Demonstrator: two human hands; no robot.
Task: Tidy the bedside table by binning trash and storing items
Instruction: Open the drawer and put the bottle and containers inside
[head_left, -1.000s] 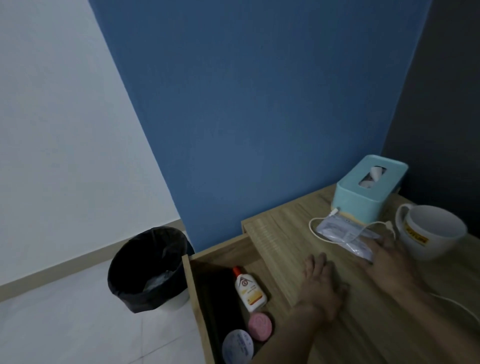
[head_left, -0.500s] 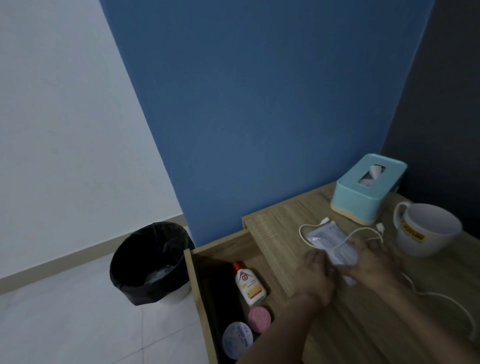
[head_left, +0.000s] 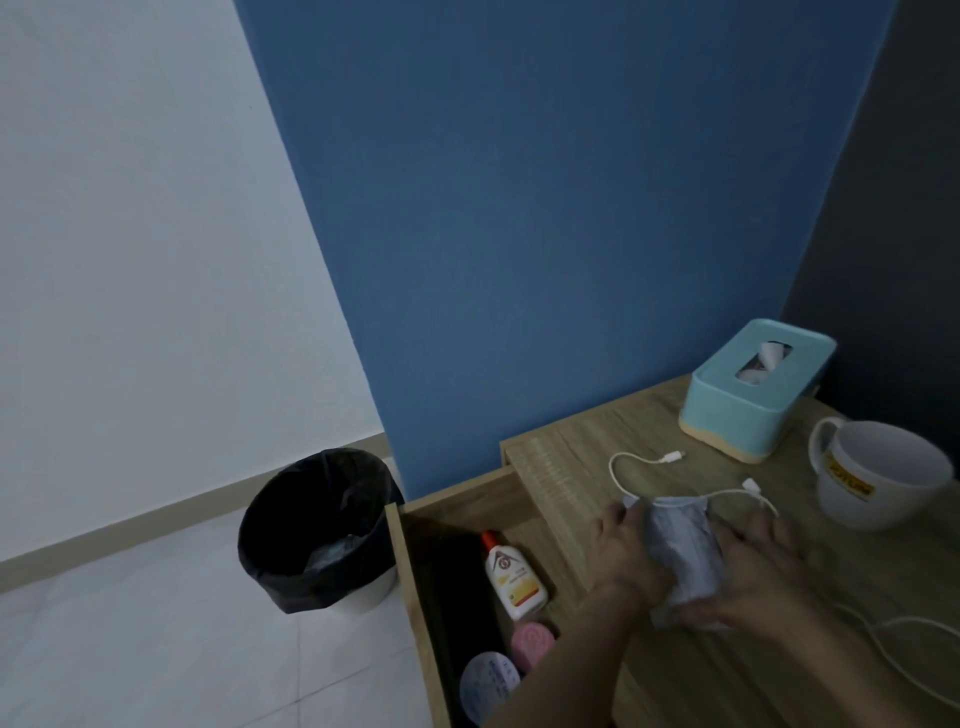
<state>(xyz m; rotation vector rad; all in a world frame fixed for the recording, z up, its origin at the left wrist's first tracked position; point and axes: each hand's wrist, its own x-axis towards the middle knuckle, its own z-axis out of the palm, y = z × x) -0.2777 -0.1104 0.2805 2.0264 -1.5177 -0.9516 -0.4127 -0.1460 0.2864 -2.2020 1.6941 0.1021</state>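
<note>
Floor at the far left carries one black-lined bin (head_left: 317, 530), with something pale crumpled inside. Next comes one open drawer (head_left: 413, 597) holding three things: a white bottle (head_left: 514, 577), a pink round pot (head_left: 531, 642) and a pale round tub (head_left: 488, 688).

Near the tabletop's (head_left: 561, 467) front left edge, two hands hold one soft pale packet (head_left: 680, 556) between them. The left hand (head_left: 623, 556) curls against its left side, and the right hand (head_left: 753, 571) wraps its right side with the thumb at its near end.

The step appears to be gathering this packet. The next move calls for carrying it left, into the drawer or on to the bin; which one I cannot tell.

Behind lies what looks like one white cable (head_left: 613, 470), trailing off toward the front right. One teal tissue box (head_left: 748, 410) sits at the back edge, and one white mug (head_left: 878, 478) at the right edge.
</note>
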